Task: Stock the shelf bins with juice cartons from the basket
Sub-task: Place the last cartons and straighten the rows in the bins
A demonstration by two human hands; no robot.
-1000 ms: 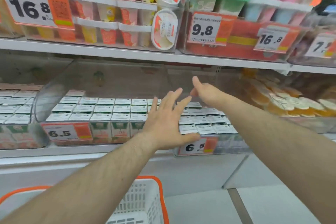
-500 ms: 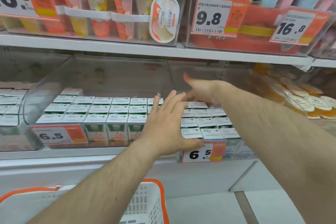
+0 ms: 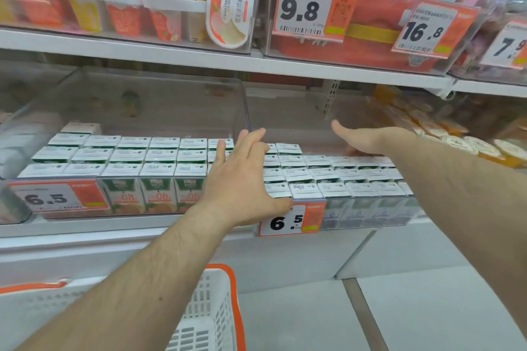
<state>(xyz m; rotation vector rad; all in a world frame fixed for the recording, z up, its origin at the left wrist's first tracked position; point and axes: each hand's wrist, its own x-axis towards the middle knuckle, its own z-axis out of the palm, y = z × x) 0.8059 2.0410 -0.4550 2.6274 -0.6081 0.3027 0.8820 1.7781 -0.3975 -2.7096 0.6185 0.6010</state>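
Clear plastic: two bins [image 3: 245, 111], two hands [image 3: 242, 179] flat on cartons [image 3: 333, 189].

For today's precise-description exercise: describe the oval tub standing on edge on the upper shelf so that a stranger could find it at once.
Start at the upper shelf, left of the 9.8 price tag. In the clear bin of tapered cups, the oval tub stands on edge at the right end. Only it shows a broad oval lid, white and orange, facing outward.

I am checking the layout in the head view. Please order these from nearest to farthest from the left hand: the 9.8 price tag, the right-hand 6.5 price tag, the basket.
From the left hand:
1. Right-hand 6.5 price tag, just below the thumb.
2. Basket, lower, near the floor.
3. 9.8 price tag, up on the shelf above, to the right.
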